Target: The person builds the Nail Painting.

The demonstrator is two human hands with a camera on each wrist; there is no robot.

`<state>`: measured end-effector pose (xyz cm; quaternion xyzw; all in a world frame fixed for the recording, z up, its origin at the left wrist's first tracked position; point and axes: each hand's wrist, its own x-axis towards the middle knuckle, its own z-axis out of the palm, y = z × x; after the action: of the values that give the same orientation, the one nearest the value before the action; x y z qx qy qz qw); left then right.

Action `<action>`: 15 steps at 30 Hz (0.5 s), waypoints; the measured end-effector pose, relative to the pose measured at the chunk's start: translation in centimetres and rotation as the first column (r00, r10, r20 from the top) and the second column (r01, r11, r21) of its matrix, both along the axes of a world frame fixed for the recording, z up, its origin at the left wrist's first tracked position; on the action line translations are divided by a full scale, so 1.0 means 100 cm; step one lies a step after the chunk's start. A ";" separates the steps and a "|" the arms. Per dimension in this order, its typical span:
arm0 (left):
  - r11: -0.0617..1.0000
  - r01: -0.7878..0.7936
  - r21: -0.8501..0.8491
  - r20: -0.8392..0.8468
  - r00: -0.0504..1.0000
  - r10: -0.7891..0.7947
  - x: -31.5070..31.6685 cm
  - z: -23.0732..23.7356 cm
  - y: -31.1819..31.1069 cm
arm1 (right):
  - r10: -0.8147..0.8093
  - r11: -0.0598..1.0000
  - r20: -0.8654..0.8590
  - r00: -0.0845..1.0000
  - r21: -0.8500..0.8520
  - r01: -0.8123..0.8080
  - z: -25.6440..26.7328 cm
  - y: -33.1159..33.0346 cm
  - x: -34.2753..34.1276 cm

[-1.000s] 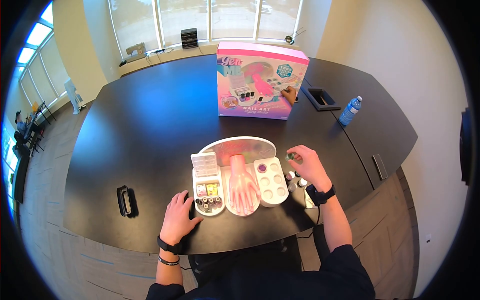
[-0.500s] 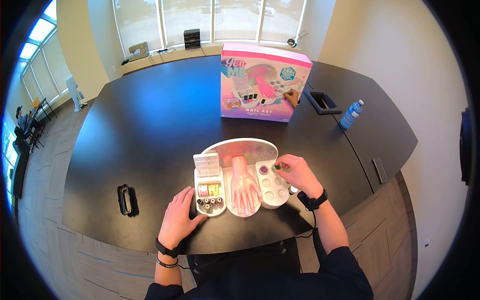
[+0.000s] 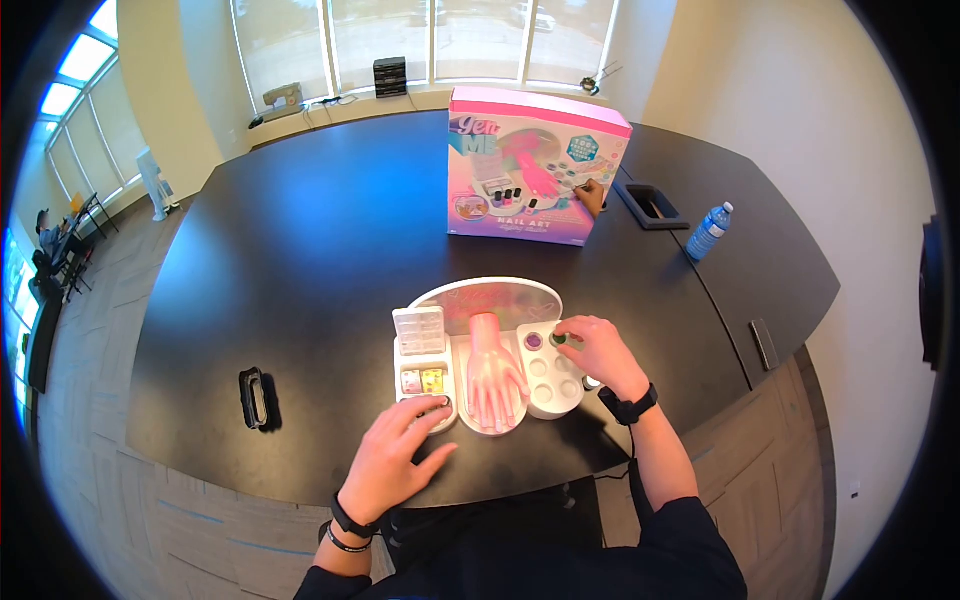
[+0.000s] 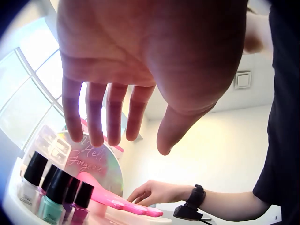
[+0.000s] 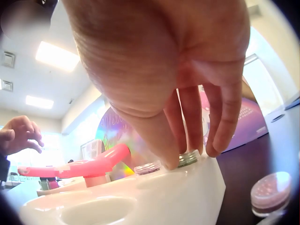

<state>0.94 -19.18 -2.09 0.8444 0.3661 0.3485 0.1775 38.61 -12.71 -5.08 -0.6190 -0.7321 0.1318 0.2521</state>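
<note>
My right hand (image 3: 606, 358) pinches a small round pot of green glitter (image 5: 189, 158) between thumb and fingertips, down at a back well of the white holder (image 5: 183, 197). Beside it a purple glitter pot (image 3: 534, 341) sits in another well. My left hand (image 3: 393, 458) hovers over the left compartment, fingers extended and apart, holding nothing. Below it stand several nail polish bottles (image 4: 57, 194) with black caps, mostly hidden by that hand in the head view. Between the hands a pink model hand (image 3: 493, 382) lies palm down on the white base.
A loose pink-lidded pot (image 5: 271, 191) lies on the table right of the holder. Behind the set stand an iridescent back panel (image 3: 530, 301) and a large pink box (image 3: 535, 170). A water bottle (image 3: 709, 232) and phone (image 3: 764, 344) are rightward; a black open-framed object (image 3: 255, 400) is leftward.
My right hand has brought the green pot leftward from beside the holder to its back well. My left hand has lifted off the table beside the set and moved over the bottles.
</note>
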 end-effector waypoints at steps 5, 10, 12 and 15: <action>0.991 0.137 -0.009 -0.006 0.991 -0.137 0.009 -0.010 -0.003 | 0.032 0.999 -0.017 0.999 0.042 -0.031 -0.002 0.000 0.003; 0.971 0.226 -0.079 -0.026 0.973 -0.229 0.014 -0.014 -0.007 | -0.001 1.000 -0.117 0.993 0.002 0.001 -0.002 0.000 0.002; 0.969 0.232 -0.087 -0.048 0.970 -0.236 0.014 -0.016 -0.007 | -0.023 1.000 -0.150 0.988 -0.021 0.020 -0.004 0.001 0.003; 0.965 0.242 -0.105 -0.083 0.965 -0.251 0.015 -0.019 -0.006 | 0.003 1.000 -0.065 0.998 0.022 -0.002 -0.006 0.001 0.005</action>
<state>2.41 -19.80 -3.97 0.8897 0.2824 0.2654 0.2415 39.15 -12.59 -5.65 -0.6107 -0.7256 0.1441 0.2825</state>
